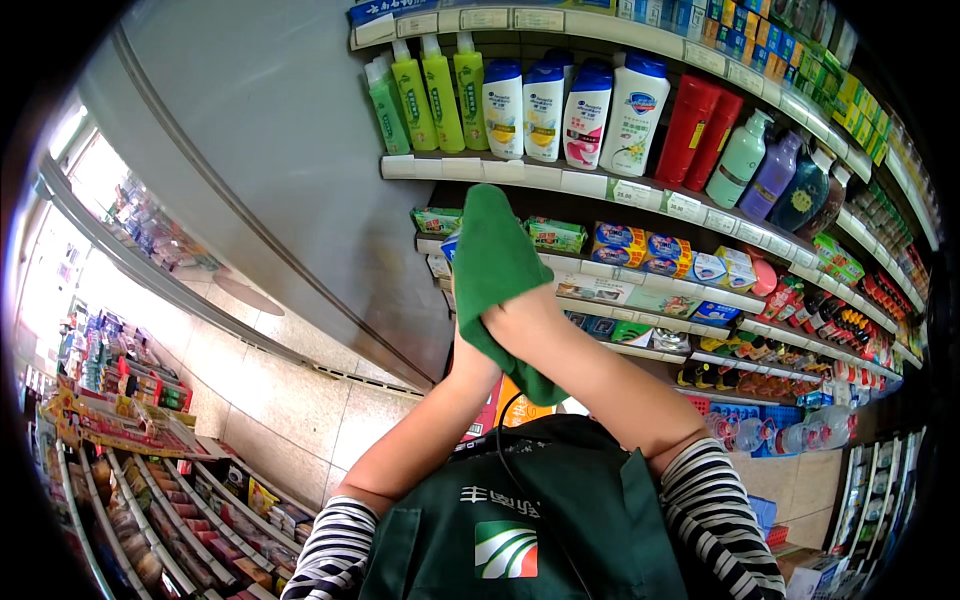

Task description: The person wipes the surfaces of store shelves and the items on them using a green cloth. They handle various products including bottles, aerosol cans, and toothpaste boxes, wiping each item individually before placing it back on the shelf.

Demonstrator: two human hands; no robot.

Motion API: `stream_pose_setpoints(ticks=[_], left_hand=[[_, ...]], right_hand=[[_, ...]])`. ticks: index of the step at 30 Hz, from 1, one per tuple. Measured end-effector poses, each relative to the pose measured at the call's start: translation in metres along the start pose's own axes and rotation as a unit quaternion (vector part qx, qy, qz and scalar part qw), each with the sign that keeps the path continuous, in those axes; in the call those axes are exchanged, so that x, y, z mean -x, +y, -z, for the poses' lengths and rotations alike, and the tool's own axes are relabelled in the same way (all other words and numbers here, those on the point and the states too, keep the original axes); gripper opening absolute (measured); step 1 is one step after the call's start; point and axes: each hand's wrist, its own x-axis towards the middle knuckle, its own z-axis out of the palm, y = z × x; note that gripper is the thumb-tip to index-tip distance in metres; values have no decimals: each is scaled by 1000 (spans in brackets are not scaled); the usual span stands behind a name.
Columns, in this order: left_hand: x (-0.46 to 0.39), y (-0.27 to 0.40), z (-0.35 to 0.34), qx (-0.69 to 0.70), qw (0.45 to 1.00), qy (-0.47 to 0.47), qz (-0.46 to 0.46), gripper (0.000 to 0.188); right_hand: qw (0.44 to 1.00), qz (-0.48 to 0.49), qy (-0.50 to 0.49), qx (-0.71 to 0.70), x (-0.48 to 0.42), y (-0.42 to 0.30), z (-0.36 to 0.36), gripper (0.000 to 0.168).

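Note:
A green cloth point(495, 251) is bunched in front of me, level with the soap shelf. My right hand point(521, 319) grips it, the fingers covered by its folds. Beneath and to the left, my left hand point(474, 351) shows only near the wrist; the rest is hidden by the cloth, so I cannot tell what it holds. A small blue and white patch shows at the cloth's left edge, too covered to name. Just behind the cloth stand a green soap pack point(556, 235) and yellow-blue soap packs point(619, 244). My forearms cross close together.
Above is a shelf with green pump bottles point(436, 97), white shampoo bottles point(541, 112) and red bottles point(686, 131). A grey panel point(300, 150) borders the shelving on the left. Low snack racks point(172, 517) stand at lower left; large water bottles point(787, 435) stand at right.

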Motion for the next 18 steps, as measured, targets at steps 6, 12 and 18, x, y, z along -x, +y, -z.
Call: stream_pose_setpoints(ticks=[6,12,18], left_hand=[[1,30,-6,116,990,-66,47,51],[9,27,15,174,971,-105,125,55],[5,37,33,197,955,-158,156,49]], right_hand=[[974,-128,-91,-166,-28,9,32,23],[813,-310,-22,-493,-10,24,16,18],[511,-385,159,-752,-8,38,25,23]])
